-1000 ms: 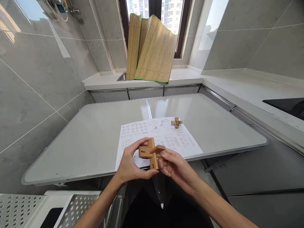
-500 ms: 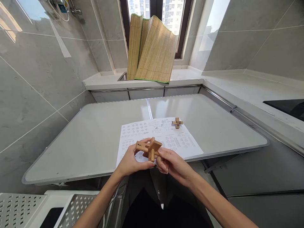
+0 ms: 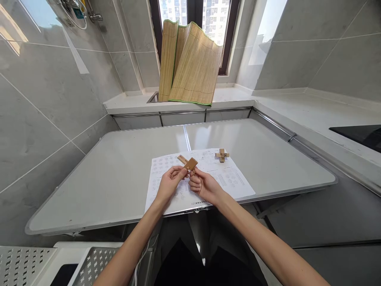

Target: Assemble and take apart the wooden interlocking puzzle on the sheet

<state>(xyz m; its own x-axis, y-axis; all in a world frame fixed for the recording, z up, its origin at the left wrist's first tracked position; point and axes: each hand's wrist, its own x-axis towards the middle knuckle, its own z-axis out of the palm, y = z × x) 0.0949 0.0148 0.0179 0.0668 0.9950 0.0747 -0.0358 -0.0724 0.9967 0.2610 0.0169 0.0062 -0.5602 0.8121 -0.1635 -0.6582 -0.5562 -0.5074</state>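
Observation:
Both of my hands hold a wooden cross-shaped puzzle [image 3: 188,163] above a printed instruction sheet [image 3: 226,178]. My left hand [image 3: 170,183] pinches it from the left with fingers closed. From the right, my right hand [image 3: 202,185] grips it, fingers curled. A second, smaller wooden cross puzzle [image 3: 222,155] lies on the sheet's far right corner, apart from both hands.
The sheet lies on a white table [image 3: 113,178] near its front edge. A rolled bamboo mat [image 3: 190,63] leans against the window on the counter behind. A dark cooktop [image 3: 360,135] sits on the right counter. Perforated metal trays [image 3: 26,264] stand at lower left.
Both hands have moved forward, away from me, carrying the wooden puzzle out over the sheet. The puzzle has turned and now shows a flatter side.

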